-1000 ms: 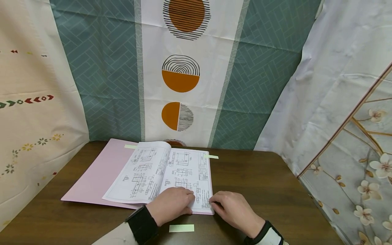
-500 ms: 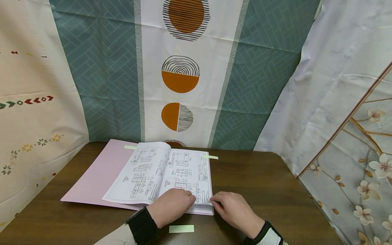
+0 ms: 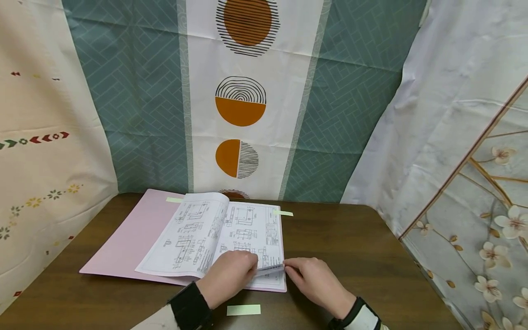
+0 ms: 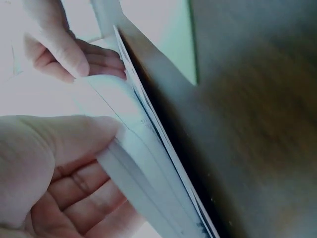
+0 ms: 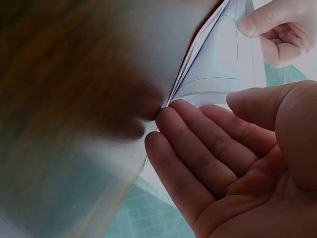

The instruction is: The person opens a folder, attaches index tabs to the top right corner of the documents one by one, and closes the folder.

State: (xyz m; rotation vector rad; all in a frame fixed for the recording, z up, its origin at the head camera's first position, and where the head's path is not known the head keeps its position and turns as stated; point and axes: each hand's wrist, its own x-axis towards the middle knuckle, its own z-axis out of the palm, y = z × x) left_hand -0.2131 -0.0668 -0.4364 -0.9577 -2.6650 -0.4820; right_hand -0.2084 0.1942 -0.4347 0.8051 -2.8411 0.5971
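A booklet of technical drawings lies spread on the table inside a pink folder cover. My left hand pinches the bottom edge of the right-hand page, thumb on top and fingers beneath. At that page's lower right corner, my right hand pinches the edge between thumb and fingertips. Between the hands the page's bottom edge is bent up off the sheets below. In the left wrist view the curled paper passes under my left thumb; in the right wrist view the page corner meets my right thumb tip.
A pale green strip lies on the brown table near its front edge. Similar strips stick to the folder's top and the page's upper right edge. Patterned curtains hang behind and at the sides.
The bottom edge of the right-hand page has come up from nearly flat to bent upward between my hands. My left hand has gone from resting on the page to pinching it.
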